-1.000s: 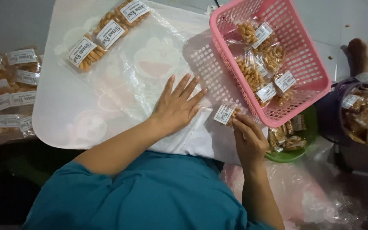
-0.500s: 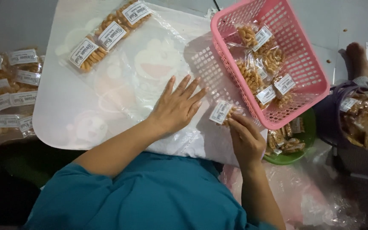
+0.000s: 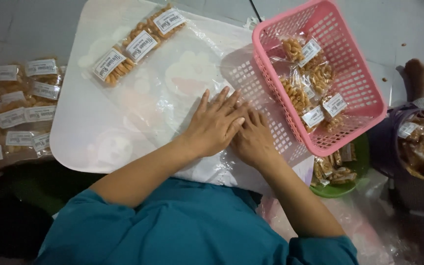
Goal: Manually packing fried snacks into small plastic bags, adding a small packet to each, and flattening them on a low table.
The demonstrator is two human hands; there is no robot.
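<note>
Left hand [image 3: 214, 122] flat, fingers spread, pressing clear plastic sheet [image 3: 172, 83] on white board [image 3: 74, 132]. Right hand [image 3: 252, 140] tucked partly under left fingers, palm down; cannot tell whether it holds anything. Pink basket [image 3: 364, 83] just right of hands, clear snack packets [image 3: 303, 73] with white rectangular labels inside. Three labelled packets [image 3: 138, 46] in row at board's far edge. More labelled packets [image 3: 13, 110] piled left of board. Green bowl [image 3: 339, 189] under basket corner
</note>
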